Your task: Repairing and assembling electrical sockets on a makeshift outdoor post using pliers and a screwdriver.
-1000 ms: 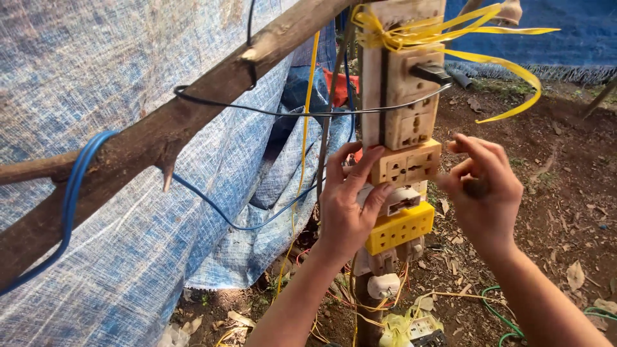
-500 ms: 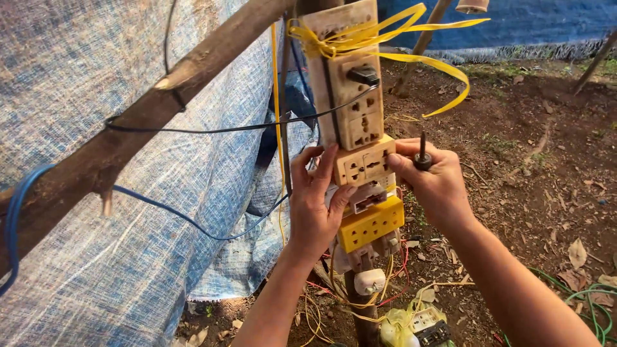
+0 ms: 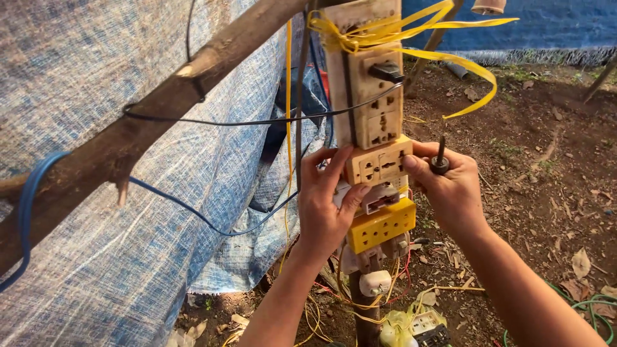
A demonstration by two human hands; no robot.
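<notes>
Beige socket (image 3: pixel 379 163) sits gripped between your two hands: left hand (image 3: pixel 328 205) grasps its side, right hand (image 3: pixel 450 186) clenches one screwdriver (image 3: pixel 440 160); one yellow socket (image 3: pixel 380 225) just below.

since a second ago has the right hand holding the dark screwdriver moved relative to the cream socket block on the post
Yes. The right hand with the dark screwdriver has closed in leftward and now touches the cream socket block; earlier a gap separated them.

Left hand (image 3: pixel 324 209) steadies a beige socket (image 3: pixel 379 164) while right hand (image 3: pixel 450 189) grips a screwdriver (image 3: pixel 441 159).
</notes>
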